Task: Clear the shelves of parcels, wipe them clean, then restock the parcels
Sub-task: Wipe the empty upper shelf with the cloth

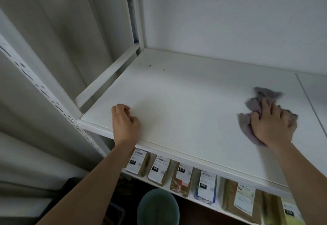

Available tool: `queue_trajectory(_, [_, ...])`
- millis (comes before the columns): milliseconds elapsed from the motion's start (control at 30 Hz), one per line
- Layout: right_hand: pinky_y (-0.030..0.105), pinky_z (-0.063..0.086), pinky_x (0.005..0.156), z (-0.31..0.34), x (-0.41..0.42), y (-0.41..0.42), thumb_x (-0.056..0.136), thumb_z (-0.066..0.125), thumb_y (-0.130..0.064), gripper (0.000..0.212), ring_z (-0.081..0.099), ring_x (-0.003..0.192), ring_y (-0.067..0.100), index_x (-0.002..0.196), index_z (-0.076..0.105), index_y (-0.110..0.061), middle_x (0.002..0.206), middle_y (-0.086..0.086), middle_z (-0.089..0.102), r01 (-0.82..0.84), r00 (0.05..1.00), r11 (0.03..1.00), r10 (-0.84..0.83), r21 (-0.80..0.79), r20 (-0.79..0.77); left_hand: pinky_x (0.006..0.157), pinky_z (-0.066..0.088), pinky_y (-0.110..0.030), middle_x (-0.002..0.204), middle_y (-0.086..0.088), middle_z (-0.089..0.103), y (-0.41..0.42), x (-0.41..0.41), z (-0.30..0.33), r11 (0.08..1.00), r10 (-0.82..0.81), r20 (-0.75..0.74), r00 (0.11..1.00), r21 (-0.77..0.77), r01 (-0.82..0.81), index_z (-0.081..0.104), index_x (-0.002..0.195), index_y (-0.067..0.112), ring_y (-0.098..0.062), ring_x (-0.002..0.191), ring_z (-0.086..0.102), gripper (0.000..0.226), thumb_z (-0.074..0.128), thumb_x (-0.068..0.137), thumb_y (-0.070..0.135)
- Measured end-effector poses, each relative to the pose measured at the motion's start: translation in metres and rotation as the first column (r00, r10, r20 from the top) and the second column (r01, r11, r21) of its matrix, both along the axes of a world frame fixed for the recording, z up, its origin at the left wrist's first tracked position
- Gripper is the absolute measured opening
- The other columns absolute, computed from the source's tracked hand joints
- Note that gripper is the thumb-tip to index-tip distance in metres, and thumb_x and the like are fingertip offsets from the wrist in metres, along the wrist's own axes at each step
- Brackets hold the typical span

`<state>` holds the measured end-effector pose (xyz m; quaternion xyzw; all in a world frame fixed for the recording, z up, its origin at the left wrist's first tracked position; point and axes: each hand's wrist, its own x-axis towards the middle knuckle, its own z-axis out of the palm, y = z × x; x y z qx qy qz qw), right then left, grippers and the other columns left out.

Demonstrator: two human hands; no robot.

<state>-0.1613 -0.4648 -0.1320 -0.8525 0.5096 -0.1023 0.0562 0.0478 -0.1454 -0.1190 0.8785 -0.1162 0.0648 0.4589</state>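
Parcels labelled "010" (178, 176) stand below the white shelf (185, 104), where the right hand (272, 124) presses a crumpled grey-purple cloth (254, 106), the left hand (125, 122) curled, holding nothing.

Both forearms are bare to the frame edge: no sleeves, watch or rings.

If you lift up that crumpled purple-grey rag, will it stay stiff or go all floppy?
Probably floppy: the crumpled purple-grey cloth lies bunched in soft folds under the right hand. It looks light, since it is thin fabric. It likely slides easily on the smooth white shelf board.
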Motion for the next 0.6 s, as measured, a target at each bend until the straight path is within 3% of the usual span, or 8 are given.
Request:
queue_trajectory(67, [0.063, 0.009, 0.115, 0.001, 0.006, 0.027, 0.098, 0.034, -0.043, 0.058, 0.025, 0.142, 0.037, 0.152, 0.027, -0.020, 0.155, 0.015, 0.030, 0.041, 0.999, 0.999, -0.041, 0.001, -0.031, 0.066, 0.034, -0.007, 0.109, 0.000, 0.040, 0.018, -0.001, -0.006, 0.997, -0.050, 0.040, 0.998, 0.068, 0.047, 0.047, 0.101, 0.009, -0.013, 0.085, 0.045, 0.026, 0.048, 0.085, -0.011])
queue_trajectory(167, [0.062, 0.005, 0.116, -0.001, 0.035, 0.075, 0.095, 0.026, -0.048, 0.062, 0.027, 0.142, 0.031, 0.152, 0.029, -0.025, 0.157, 0.008, 0.031, -0.109, 0.993, 0.992, 0.106, -0.061, -0.046, 0.068, 0.035, -0.004, 0.114, 0.001, 0.035, 0.047, 0.000, -0.010, 0.986, -0.124, 0.090, 0.988, 0.120, 0.113, 0.050, 0.104, 0.005, -0.007, 0.081, 0.045, 0.017, 0.047, 0.091, -0.006])
queue_trajectory(267, [0.061, -0.003, 0.117, 0.000, 0.077, 0.124, 0.097, 0.018, -0.053, 0.064, 0.017, 0.147, 0.027, 0.156, 0.015, -0.030, 0.164, 0.000, 0.015, -0.275, 0.959, 0.961, 0.271, -0.029, -0.085, 0.077, 0.038, -0.012, 0.118, -0.003, 0.037, 0.071, 0.003, -0.010, 0.972, -0.181, 0.130, 0.975, 0.172, 0.158, 0.053, 0.105, 0.004, -0.004, 0.083, 0.043, 0.020, 0.045, 0.090, -0.008])
queue_trajectory(367, [0.063, -0.008, 0.115, 0.002, 0.123, 0.171, 0.096, 0.015, -0.058, 0.068, 0.011, 0.149, 0.026, 0.157, 0.008, -0.030, 0.165, -0.002, 0.007, -0.431, 0.899, 0.902, 0.428, -0.018, -0.092, 0.072, 0.032, -0.001, 0.118, -0.003, 0.037, 0.094, 0.005, -0.003, 0.963, -0.176, 0.094, 0.980, 0.221, 0.152, 0.056, 0.101, 0.005, -0.008, 0.091, 0.041, 0.029, 0.044, 0.084, -0.015])
queue_trajectory(467, [0.064, -0.012, 0.114, 0.002, 0.164, 0.219, 0.095, 0.014, -0.062, 0.072, 0.002, 0.151, 0.023, 0.158, 0.004, -0.028, 0.166, -0.002, 0.000, -0.538, 0.840, 0.843, 0.537, 0.004, -0.083, 0.070, 0.033, 0.000, 0.113, 0.000, 0.039, 0.120, 0.008, 0.003, 0.965, -0.162, 0.136, 0.977, 0.228, 0.129, 0.061, 0.093, 0.006, -0.004, 0.087, 0.043, 0.023, 0.050, 0.084, -0.013])
queue_trajectory(600, [0.058, -0.025, 0.110, 0.007, 0.189, 0.268, 0.095, 0.017, -0.067, 0.075, -0.008, 0.151, 0.021, 0.158, 0.003, -0.028, 0.166, -0.003, -0.006, -0.659, 0.748, 0.752, 0.659, 0.029, -0.084, 0.080, 0.032, -0.009, 0.108, 0.003, 0.040, 0.147, 0.008, 0.016, 0.975, -0.115, 0.187, 0.976, 0.209, 0.075, 0.063, 0.092, 0.007, -0.008, 0.089, 0.044, 0.012, 0.060, 0.086, -0.003])
